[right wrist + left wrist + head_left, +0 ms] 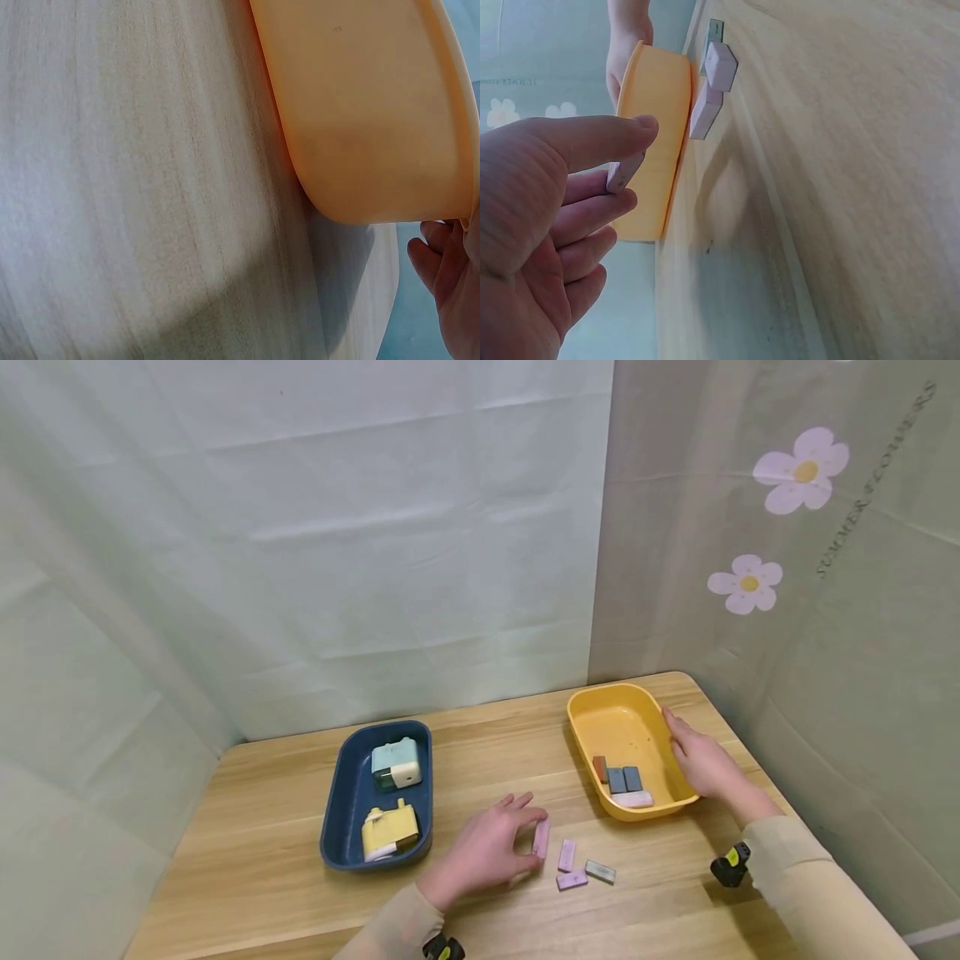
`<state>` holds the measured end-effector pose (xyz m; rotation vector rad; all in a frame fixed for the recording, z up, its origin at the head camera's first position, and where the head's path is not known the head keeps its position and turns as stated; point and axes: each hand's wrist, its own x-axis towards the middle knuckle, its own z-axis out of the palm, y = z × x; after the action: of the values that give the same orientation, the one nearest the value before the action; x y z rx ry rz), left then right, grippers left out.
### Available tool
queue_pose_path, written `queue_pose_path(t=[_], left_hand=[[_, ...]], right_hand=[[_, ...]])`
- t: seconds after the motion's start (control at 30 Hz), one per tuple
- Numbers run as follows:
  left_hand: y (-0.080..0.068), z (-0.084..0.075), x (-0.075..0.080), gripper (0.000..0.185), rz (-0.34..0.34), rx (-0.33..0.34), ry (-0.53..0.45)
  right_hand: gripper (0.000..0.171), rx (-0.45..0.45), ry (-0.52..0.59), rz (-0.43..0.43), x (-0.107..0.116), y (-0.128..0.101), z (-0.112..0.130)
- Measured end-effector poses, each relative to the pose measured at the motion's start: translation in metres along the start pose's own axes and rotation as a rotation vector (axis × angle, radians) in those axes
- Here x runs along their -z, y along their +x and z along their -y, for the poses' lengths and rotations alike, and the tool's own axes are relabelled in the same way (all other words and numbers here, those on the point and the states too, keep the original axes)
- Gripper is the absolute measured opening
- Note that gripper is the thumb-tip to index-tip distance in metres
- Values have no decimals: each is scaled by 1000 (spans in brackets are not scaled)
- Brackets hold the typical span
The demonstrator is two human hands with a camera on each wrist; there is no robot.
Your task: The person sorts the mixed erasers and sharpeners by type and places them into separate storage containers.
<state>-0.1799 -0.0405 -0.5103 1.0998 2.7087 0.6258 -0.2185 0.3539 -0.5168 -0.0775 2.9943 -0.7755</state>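
My left hand (486, 850) pinches a small lilac rectangular block (541, 840) between thumb and fingers, above the table. In the left wrist view the held block (625, 172) shows below the thumb, partly hidden. Just right of this hand lie two similar lilac blocks (567, 855) and a grey-green block (600, 872). My right hand (703, 760) holds the right rim of a yellow bin (626, 727). Inside its near end are a reddish-brown block (600, 768), dark blue-grey blocks (632, 778) and another lilac block (633, 799).
Left of my left hand stands a navy bin (337, 810). It holds a light-blue-and-cream pencil sharpener (396, 762) and a yellow one (390, 828). Hanging cloth (375, 527) encloses the wooden table (262, 827) at the back and sides.
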Motion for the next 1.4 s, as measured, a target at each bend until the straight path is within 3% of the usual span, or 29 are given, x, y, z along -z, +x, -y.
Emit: queue_pose_path(t=[0.57,1.4], left_hand=[[9,-6,8,59,-24,41,11],[20,-15,10,62,-132,66,-6]], right_hand=[[61,-12,3,-2,0,4,-1],[61,-9,5,5,-1,2,-2]])
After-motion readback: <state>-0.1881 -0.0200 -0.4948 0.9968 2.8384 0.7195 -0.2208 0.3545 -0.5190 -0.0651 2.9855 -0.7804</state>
